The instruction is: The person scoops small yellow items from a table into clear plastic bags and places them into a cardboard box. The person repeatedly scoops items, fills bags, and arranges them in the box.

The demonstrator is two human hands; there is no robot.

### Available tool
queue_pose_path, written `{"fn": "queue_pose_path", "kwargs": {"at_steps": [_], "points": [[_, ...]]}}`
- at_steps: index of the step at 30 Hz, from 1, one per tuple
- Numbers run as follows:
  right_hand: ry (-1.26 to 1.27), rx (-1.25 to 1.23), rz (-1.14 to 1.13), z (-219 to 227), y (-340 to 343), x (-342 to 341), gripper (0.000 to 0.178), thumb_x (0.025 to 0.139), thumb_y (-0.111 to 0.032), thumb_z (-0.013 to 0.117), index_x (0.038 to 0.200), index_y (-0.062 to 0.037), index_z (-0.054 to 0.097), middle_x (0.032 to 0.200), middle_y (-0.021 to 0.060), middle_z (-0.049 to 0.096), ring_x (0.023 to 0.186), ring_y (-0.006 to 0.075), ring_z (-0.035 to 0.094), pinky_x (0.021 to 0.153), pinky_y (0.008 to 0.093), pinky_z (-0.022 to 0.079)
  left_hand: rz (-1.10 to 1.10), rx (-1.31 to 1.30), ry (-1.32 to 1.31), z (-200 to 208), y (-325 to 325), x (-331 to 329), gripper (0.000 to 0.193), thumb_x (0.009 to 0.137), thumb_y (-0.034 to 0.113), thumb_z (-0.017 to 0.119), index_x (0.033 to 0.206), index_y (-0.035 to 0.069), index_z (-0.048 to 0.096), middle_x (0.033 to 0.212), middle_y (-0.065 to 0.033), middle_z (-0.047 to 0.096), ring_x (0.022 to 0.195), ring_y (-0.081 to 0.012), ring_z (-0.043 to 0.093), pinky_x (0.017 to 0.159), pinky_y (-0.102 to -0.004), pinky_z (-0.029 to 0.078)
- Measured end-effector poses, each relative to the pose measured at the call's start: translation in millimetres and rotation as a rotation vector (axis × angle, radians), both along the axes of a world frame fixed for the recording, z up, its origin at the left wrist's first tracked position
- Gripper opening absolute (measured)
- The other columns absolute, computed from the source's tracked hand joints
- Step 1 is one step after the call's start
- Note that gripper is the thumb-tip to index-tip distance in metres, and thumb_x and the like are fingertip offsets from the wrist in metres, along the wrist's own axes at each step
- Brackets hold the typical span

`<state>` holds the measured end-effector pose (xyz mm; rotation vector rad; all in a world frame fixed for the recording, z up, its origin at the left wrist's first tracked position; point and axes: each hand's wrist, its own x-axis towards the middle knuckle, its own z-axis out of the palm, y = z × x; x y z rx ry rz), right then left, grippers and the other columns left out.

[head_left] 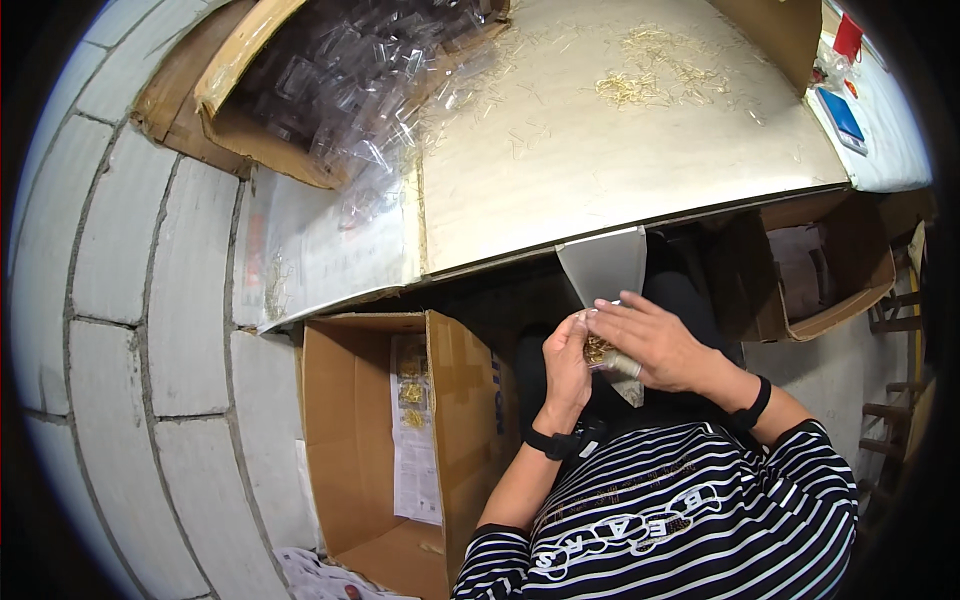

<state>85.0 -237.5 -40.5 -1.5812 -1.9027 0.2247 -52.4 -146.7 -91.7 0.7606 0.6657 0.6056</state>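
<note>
Just past the table's near edge, over my lap, my two hands meet around a small clear plastic box (598, 350) with gold-coloured metal pieces inside. My left hand (567, 372) grips it from the left side, thumb near its upper end. Across its top and right side lies my right hand (655, 345), fingers fairly straight and pressed against it. A pale wrapping covers one finger of that hand. Fingers hide much of the box, so I cannot tell whether its lid is closed. A light grey tapered sheet (605, 265) runs from the table edge down beneath my hands.
Thin gold-coloured pins (640, 88) lie scattered on the table (520, 200). An open carton (225, 75) spills clear plastic boxes (350, 95) at far left. Below stand a carton (345, 400) holding filled clear packs (412, 393) and another carton (845, 315). A blue device (840, 115) sits right.
</note>
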Motion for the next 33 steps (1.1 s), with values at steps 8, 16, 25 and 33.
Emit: {"fn": "queue_pose_path", "kwargs": {"at_steps": [8, 16, 25, 33], "points": [[0.022, 0.018, 0.029, 0.8, -1.8, -4.9, 0.055, 0.070, -0.007, 0.070, 0.122, -0.0033, 0.052, 0.125, 0.0130, 0.055, 0.119, 0.0288, 0.051, 0.105, 0.0458, 0.035, -0.002, 0.003, -0.044, 3.0, 3.5, -2.0, 0.027, 0.099, 0.021, 0.046, 0.108, -0.003, 0.057, 0.099, -0.0097, 0.064, 0.082, -0.0112, 0.063, 0.070, -0.0233, 0.054], [0.894, -0.172, -0.326, -7.6, -15.4, 16.8, 0.034, 0.083, -0.005, 0.065, 0.116, 0.0018, 0.056, 0.102, 0.0116, 0.062, 0.092, 0.0183, 0.061, 0.080, 0.0303, 0.049, 0.003, -0.058, -0.030, 18.7, 11.5, -17.0, 0.028, 0.097, 0.025, 0.048, 0.108, 0.000, 0.057, 0.095, -0.0137, 0.066, 0.076, -0.0181, 0.068, 0.051, -0.0281, 0.060], [1.036, -0.536, -0.325, -20.4, -1.0, 3.5, 0.009, 0.084, -0.005, 0.063, 0.085, 0.0023, 0.056, 0.069, 0.0020, 0.056, 0.061, 0.0070, 0.054, 0.051, 0.0211, 0.044, -0.050, 0.023, 0.066, 16.8, 4.7, -13.1, 0.028, 0.097, 0.023, 0.048, 0.110, 0.000, 0.056, 0.095, -0.0100, 0.065, 0.077, -0.0158, 0.067, 0.054, -0.0276, 0.059], [0.412, -0.079, -0.283, 48.1, 82.8, 63.4, 0.020, 0.084, -0.011, 0.060, 0.099, 0.0009, 0.064, 0.094, 0.0176, 0.065, 0.087, 0.0324, 0.064, 0.076, 0.0362, 0.049, 0.032, 0.010, 0.235, -9.9, 17.8, -50.3, 0.027, 0.087, 0.004, 0.058, 0.113, -0.001, 0.054, 0.100, -0.0134, 0.064, 0.080, -0.0179, 0.067, 0.053, -0.0277, 0.058]]}}
